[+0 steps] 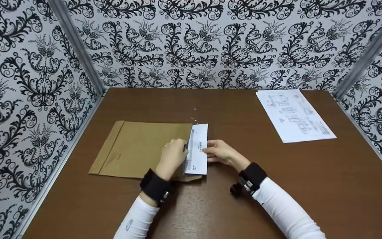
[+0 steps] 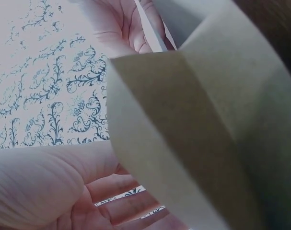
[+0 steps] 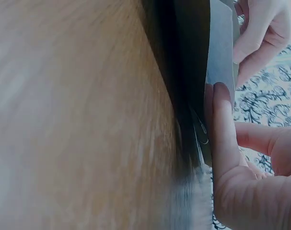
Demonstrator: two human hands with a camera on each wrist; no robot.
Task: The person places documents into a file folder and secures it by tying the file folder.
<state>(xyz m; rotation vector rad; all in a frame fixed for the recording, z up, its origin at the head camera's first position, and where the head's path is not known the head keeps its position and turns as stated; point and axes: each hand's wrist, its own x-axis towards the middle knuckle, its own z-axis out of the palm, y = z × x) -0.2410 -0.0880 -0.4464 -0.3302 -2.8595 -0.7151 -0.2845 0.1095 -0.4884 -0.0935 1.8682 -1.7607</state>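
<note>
A brown paper envelope (image 1: 138, 146) lies flat on the table, its mouth facing right. White printed papers (image 1: 197, 162) stick partway out of that mouth. My left hand (image 1: 173, 154) grips the envelope near its mouth, thumb side toward the papers. At the papers' outer edge, my right hand (image 1: 223, 151) pinches them between thumb and fingers. In the left wrist view, the envelope's folded edge (image 2: 183, 115) hides part of my left fingers. In the right wrist view, the thumb (image 3: 224, 124) lies along one face of the papers (image 3: 221, 48), with fingers behind.
A stack of white sheets with line drawings (image 1: 295, 116) lies at the back right of the brown table (image 1: 230, 109). Tiny pale bits (image 1: 194, 119) lie just beyond the papers. Patterned walls (image 1: 191, 43) enclose the back and sides.
</note>
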